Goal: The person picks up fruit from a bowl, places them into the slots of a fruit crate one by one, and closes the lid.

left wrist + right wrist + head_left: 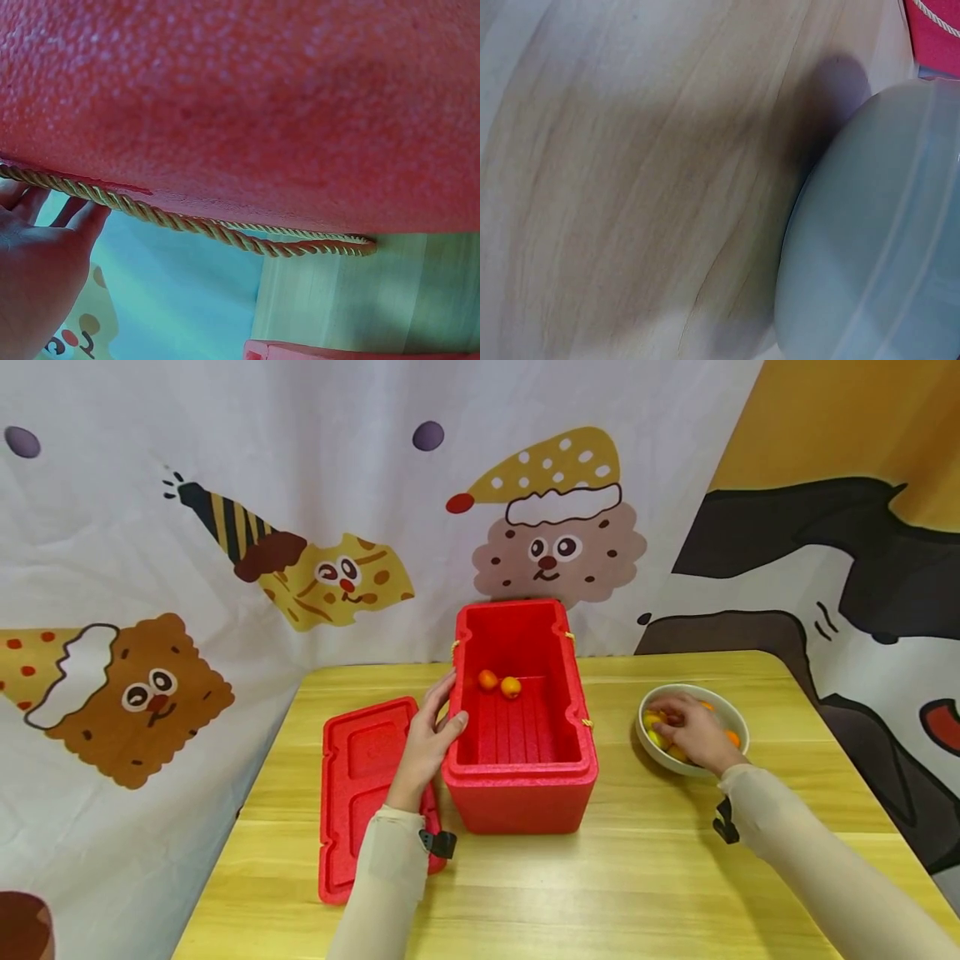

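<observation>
A red foam box (517,806) stands without its lid, and two small orange fruits (511,687) lie on its ribbed floor. My left hand (431,735) holds the box's left wall, thumb over the rim and fingers along the outside. In the left wrist view, those fingers lie by a twisted gold cord (225,234) on the box's side. To the right, my right hand (693,731) reaches down into a pale bowl (738,714) of small yellow and orange fruits (656,739). Its fingertips are among the fruits; I cannot tell whether they grip one.
The red lid (341,852) lies left of the box on the wooden table (637,877), partly under my left forearm. A printed cloth (360,468) with cartoon biscuits hangs behind the table. In the right wrist view, the bowl's outer side (855,232) fills the right edge.
</observation>
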A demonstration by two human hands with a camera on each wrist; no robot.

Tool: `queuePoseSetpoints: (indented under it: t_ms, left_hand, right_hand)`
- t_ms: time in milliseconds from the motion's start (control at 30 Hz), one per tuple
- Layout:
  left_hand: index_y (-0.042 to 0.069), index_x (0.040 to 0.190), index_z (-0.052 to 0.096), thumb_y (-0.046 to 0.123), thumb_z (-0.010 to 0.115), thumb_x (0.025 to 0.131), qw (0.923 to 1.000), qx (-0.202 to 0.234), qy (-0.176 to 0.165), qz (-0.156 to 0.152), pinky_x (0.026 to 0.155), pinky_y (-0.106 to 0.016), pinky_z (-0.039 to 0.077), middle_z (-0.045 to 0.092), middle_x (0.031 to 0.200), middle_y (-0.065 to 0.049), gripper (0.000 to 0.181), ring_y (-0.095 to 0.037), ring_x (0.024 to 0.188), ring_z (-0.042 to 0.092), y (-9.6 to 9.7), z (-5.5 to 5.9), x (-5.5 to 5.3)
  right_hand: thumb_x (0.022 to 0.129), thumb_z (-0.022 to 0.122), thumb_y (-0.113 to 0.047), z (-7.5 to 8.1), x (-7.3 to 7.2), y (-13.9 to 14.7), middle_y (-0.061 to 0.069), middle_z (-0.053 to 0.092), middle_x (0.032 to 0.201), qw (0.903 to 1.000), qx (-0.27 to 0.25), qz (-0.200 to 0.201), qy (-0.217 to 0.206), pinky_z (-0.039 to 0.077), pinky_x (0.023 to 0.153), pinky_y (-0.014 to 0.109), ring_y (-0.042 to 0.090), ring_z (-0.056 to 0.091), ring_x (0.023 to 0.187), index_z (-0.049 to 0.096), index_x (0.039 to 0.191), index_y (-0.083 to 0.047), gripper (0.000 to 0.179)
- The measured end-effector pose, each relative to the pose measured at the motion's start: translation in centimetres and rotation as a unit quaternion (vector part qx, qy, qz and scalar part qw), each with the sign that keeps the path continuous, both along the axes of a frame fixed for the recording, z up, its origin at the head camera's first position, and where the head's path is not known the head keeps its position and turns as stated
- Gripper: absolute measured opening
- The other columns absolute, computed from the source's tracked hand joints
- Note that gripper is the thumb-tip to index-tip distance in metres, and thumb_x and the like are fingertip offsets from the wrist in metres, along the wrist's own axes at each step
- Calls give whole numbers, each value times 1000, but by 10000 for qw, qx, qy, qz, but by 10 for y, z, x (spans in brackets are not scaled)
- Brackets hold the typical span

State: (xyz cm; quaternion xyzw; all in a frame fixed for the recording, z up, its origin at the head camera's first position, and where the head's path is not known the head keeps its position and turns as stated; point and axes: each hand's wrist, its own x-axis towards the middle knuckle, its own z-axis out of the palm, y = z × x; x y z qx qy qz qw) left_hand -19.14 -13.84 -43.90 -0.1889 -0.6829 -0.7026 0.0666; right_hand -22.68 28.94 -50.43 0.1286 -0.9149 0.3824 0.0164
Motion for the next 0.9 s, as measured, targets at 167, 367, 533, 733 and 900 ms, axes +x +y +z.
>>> queuePoseSetpoints:
  t_ms: [167, 367, 533, 733, 900]
  left_hand:
    - [-2, 149, 37, -6, 57, 95, 10000, -34, -41, -27, 108, -37, 37, 30, 155, -14, 58, -26, 140, 30, 0, 1, 0]
    - [-2, 150, 35, -5, 57, 95, 9999, -132, -27, -53, 108, -41, 35, 28, 156, -16, 59, -28, 141, 29, -1, 2, 1]
    - [-1, 149, 38, -5, 58, 95, 9999, -168, -21, -1, 107, -39, 38, 32, 154, -12, 58, -24, 139, 32, -1, 2, 0]
    - [1, 149, 38, -2, 59, 95, 9997, -226, 44, 26, 108, -44, 36, 33, 154, -10, 59, -23, 138, 33, -2, 0, 0]
    - [1, 149, 38, -1, 59, 95, 9998, -201, 20, 11, 109, -47, 34, 32, 154, -10, 58, -22, 139, 32, -1, -1, 0]
  right_hand:
    - [91, 65, -1, -2, -1, 0, 23, 55, 120, 9996, 237, 146, -46, 47, 88, 51, 39, 58, 104, 64, 119, 6, 28]
    - [87, 63, 3, -5, -4, -2, 25, 56, 117, 9971, 691, 323, -67, 43, 90, 54, 41, 54, 103, 63, 118, 8, 31]
    - [87, 65, 2, -6, -4, -3, 26, 54, 120, 9972, 687, 184, -241, 41, 93, 57, 43, 53, 106, 63, 119, 6, 32]
    - [85, 68, 1, -8, -7, -3, 21, 55, 112, 9975, 663, 72, -234, 44, 85, 52, 36, 55, 94, 65, 115, 3, 30]
    - [85, 67, 2, -9, -6, -1, 20, 53, 113, 9975, 662, 44, -261, 46, 86, 52, 35, 56, 96, 64, 114, 3, 29]
